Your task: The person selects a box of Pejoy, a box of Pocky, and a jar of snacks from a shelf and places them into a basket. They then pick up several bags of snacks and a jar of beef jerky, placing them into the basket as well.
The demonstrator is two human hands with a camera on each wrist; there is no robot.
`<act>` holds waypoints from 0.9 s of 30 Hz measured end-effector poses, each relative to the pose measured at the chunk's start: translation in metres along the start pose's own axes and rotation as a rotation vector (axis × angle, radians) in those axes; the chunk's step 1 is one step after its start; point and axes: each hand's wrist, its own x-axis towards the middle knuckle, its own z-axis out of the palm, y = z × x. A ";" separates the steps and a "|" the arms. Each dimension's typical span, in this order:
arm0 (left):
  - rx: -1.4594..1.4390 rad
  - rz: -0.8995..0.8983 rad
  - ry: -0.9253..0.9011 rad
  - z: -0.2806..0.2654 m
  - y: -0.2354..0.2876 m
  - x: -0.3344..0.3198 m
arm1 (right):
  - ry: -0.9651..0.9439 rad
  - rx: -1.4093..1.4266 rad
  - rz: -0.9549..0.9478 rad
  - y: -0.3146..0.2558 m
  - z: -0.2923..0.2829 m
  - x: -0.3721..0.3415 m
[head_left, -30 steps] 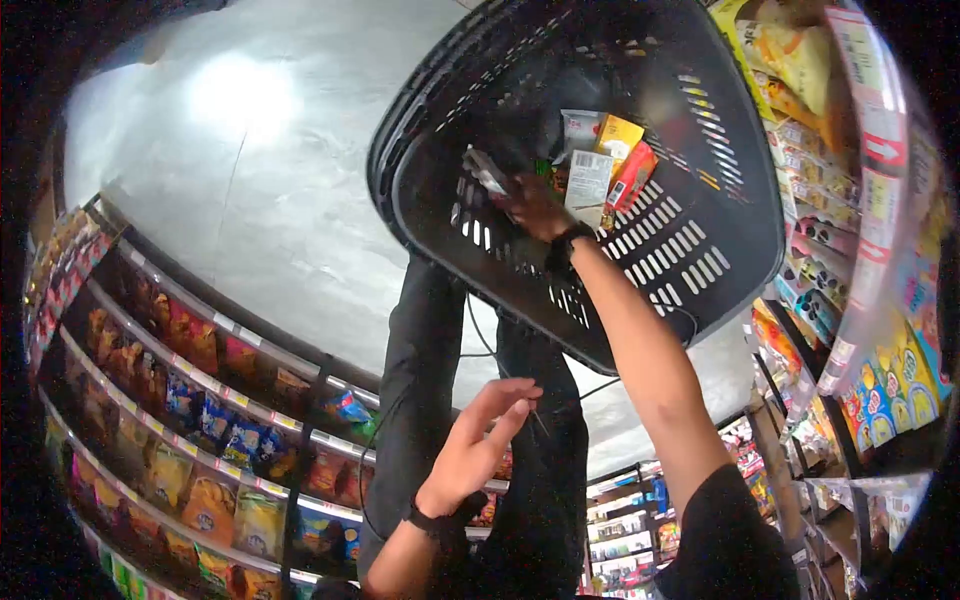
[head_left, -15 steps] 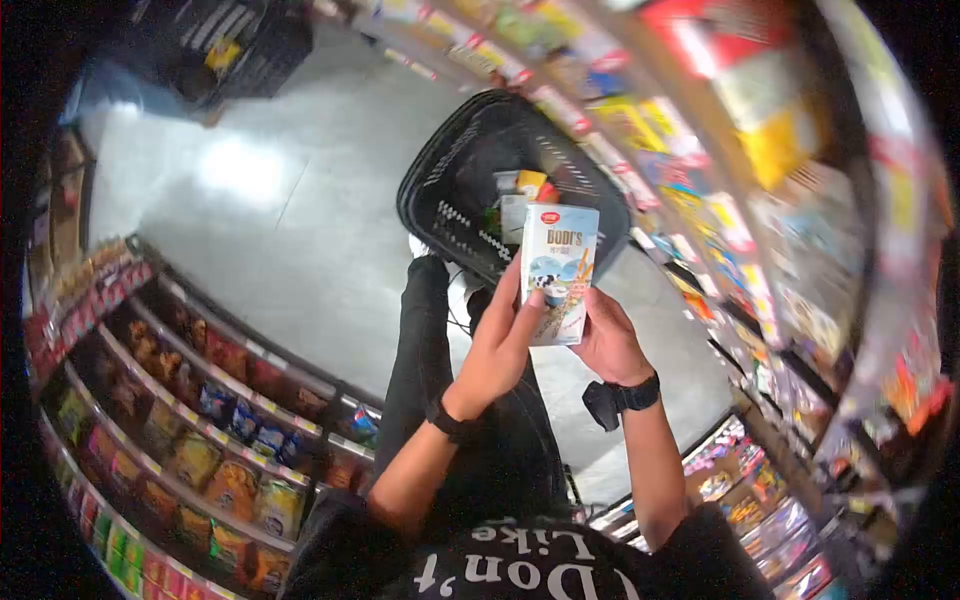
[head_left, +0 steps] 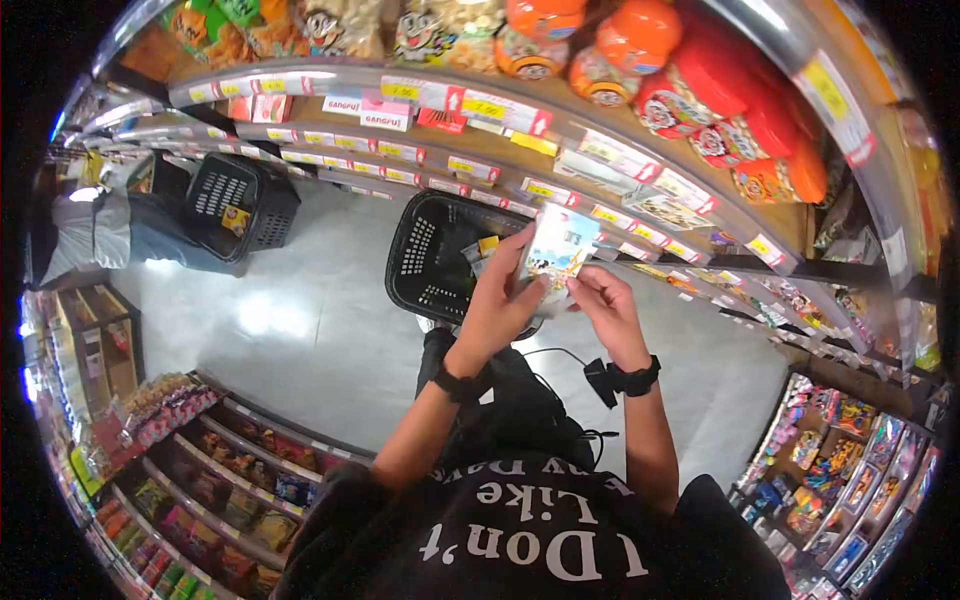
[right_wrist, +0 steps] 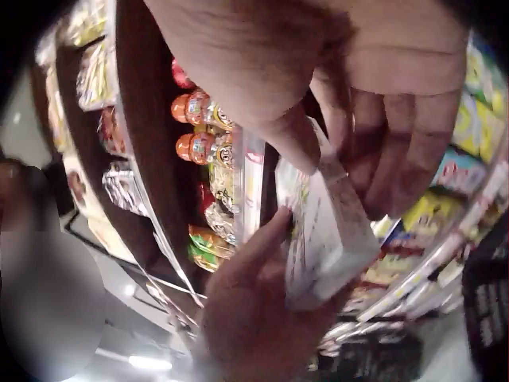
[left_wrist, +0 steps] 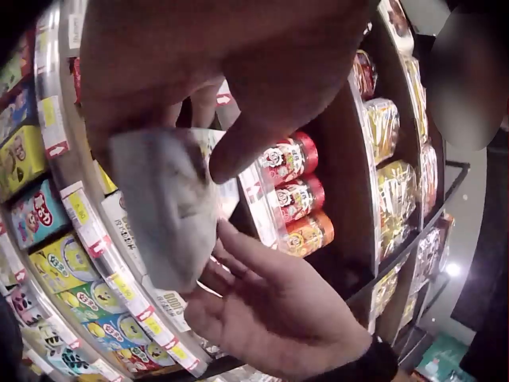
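A light blue and white box (head_left: 562, 243) with a cow picture is held up in front of the shelves. My left hand (head_left: 492, 305) grips its left side, thumb across the front. At the box's lower right edge, my right hand (head_left: 612, 315) pinches it between thumb and fingers. The right wrist view shows the box (right_wrist: 330, 231) tilted, with my right hand (right_wrist: 358, 87) above and my left hand (right_wrist: 254, 294) below. In the left wrist view both hands are on the box (left_wrist: 163, 211). Behind it on the floor stands a black basket (head_left: 410, 290) with a few packets inside.
Snack shelves with a price rail (head_left: 440, 98) run across the top and right. Another black basket (head_left: 270, 215) is at the left, beside a person in blue trousers (head_left: 160, 235). More shelves (head_left: 235, 460) stand lower left and lower right (head_left: 850, 470). Grey floor (head_left: 270, 300) lies between.
My right hand has left the basket, and both hands have come together on the box. The view has swung toward the shelves, bringing the second basket and the person's legs into sight.
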 end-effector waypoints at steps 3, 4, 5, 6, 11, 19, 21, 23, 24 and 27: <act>0.337 0.149 -0.024 0.010 -0.015 0.034 | 0.188 -0.255 -0.172 0.014 -0.022 0.017; 0.470 0.210 -0.027 0.014 -0.021 0.050 | 0.237 -0.337 -0.201 0.015 -0.032 0.026; 0.508 0.275 -0.017 0.021 -0.023 0.063 | 0.314 -0.247 -0.271 0.015 -0.032 0.033; 0.444 0.233 -0.023 0.029 -0.024 0.074 | 0.361 -0.253 -0.280 0.009 -0.034 0.041; 0.317 0.178 0.023 0.060 -0.061 0.112 | 0.473 -0.219 -0.462 0.011 -0.038 0.081; 0.332 0.151 0.037 0.079 -0.073 0.136 | 0.466 -0.074 -0.520 0.023 -0.057 0.125; 0.254 0.092 0.037 0.081 -0.082 0.144 | 0.458 -0.188 -0.415 0.023 -0.062 0.124; 0.177 0.021 0.028 0.083 -0.091 0.151 | 0.467 -0.020 -0.454 0.024 -0.057 0.127; 0.141 -0.025 0.019 0.083 -0.095 0.153 | 0.467 0.065 -0.470 0.021 -0.052 0.128; 0.082 -0.117 -0.006 0.080 -0.102 0.154 | 0.351 0.125 -0.383 0.012 -0.048 0.106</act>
